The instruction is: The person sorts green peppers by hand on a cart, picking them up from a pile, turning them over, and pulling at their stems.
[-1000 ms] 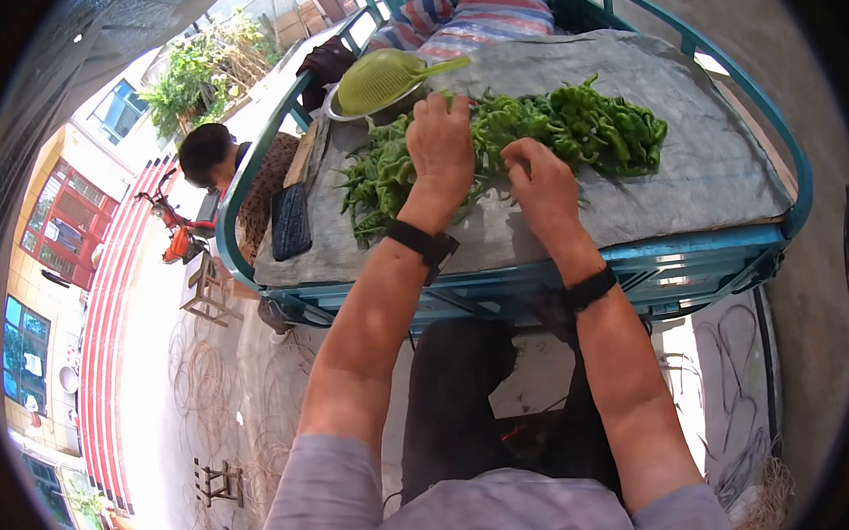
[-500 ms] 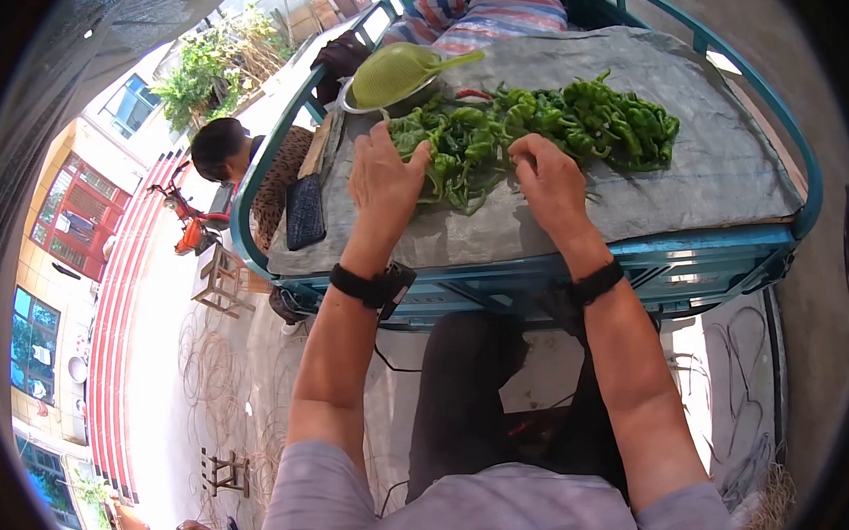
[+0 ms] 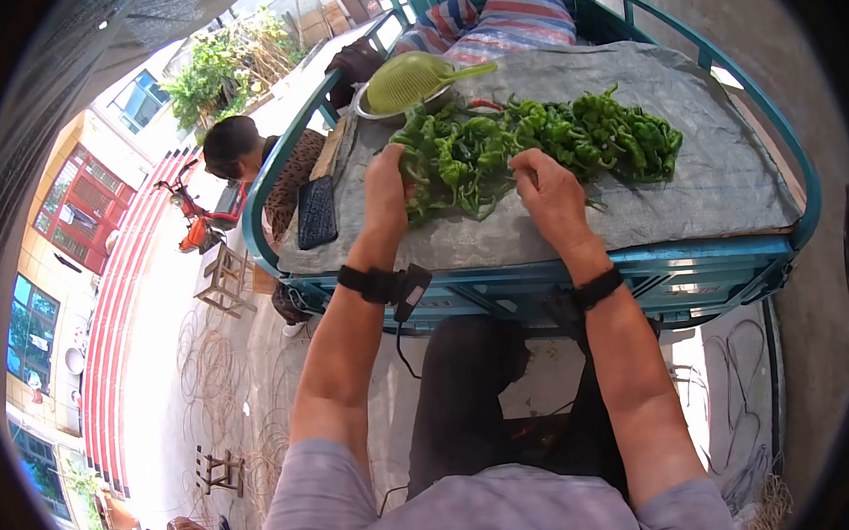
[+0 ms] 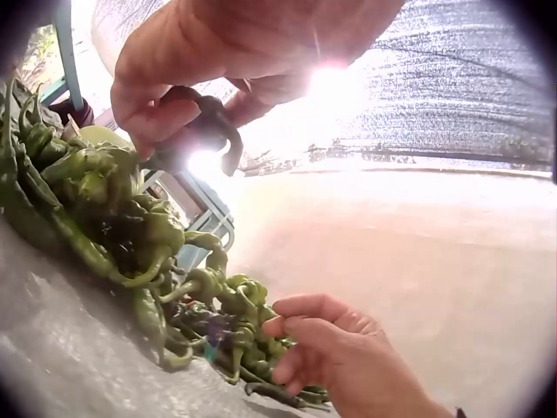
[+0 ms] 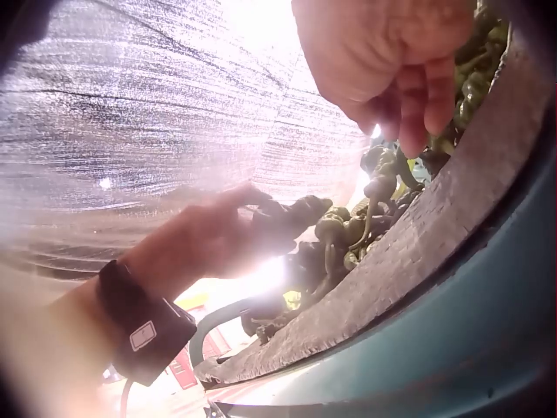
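A long heap of wrinkled green peppers [image 3: 472, 159] lies on a grey woven sheet [image 3: 687, 211] over the cart bed. At the heap's left end, my left hand [image 3: 384, 196] grips a curled green pepper [image 4: 213, 122], dark against the light in the left wrist view. My right hand [image 3: 554, 202] hovers by the near edge of the heap's middle. Its fingers hang loosely curled with nothing visible between them. One red pepper [image 3: 484, 104] shows at the back of the heap.
A yellow-green strainer [image 3: 412, 81] rests on a metal bowl [image 3: 365, 106] behind the heap. A dark phone-like slab [image 3: 316, 213] lies left. Blue rails [image 3: 260, 192] edge the cart, with striped bags [image 3: 518, 19] at the far end. A person [image 3: 235, 150] sits beyond the left rail.
My left hand has moved back from over the heap to its left end, first spread, now gripping a pepper. The right hand stays near the same place.
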`<state>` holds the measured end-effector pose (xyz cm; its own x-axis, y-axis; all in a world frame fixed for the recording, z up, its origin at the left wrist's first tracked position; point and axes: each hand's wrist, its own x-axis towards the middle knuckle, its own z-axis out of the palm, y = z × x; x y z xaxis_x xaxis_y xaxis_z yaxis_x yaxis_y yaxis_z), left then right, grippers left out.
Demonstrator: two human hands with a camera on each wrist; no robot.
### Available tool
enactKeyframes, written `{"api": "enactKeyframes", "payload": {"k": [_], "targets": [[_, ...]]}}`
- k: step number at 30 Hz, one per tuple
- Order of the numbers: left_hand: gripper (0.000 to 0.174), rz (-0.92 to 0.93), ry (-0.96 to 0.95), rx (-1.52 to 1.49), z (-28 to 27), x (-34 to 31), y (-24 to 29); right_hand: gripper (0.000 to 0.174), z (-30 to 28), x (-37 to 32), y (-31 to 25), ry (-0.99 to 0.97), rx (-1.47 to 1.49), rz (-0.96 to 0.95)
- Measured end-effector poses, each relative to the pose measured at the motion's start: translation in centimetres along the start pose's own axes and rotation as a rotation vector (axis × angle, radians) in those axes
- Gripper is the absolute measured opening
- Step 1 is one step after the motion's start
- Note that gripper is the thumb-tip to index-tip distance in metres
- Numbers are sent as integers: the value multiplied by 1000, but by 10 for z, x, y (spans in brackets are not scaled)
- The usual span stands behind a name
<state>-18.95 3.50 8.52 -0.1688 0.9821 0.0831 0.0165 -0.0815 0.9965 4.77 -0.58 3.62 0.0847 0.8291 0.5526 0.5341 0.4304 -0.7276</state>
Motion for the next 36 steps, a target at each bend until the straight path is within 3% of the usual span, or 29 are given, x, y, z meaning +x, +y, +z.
{"api": "enactKeyframes", "payload": {"k": [1,4,7,10,13,16,19,23,29,31,34,36], "targets": [[24,6,-120,-255,0,-8,5,15,1,0,-3,-15,35,-11],[21,-49,-171,-475,15,-35,19,24,6,-2,-15,-255,445,101],[23,-91,-237,-551,30,-46,10,33,6,-9,-34,-353,598,114],[25,-23,-359,-518,46,-47,1,33,10,-10,-32,-316,603,82],[26,-30,-218,-393,54,-52,3,31,16,-8,-22,-89,587,151],[28,-21,-184,-222,58,-50,6,25,3,-5,-22,28,199,-16],[30,-11,-259,-86,63,-48,9,20,-2,-7,-12,-58,-40,-216],[33,12,-399,-219,75,-51,15,18,0,-7,-12,-43,130,24],[26,192,-174,189,60,-51,3,24,2,2,-11,-93,159,270],[27,361,-35,359,44,-39,-8,24,5,4,-14,-101,161,308],[33,468,122,565,23,-31,-14,25,14,2,-11,151,-126,115],[37,494,184,756,11,-23,-19,23,10,3,-12,162,-149,158]]}}
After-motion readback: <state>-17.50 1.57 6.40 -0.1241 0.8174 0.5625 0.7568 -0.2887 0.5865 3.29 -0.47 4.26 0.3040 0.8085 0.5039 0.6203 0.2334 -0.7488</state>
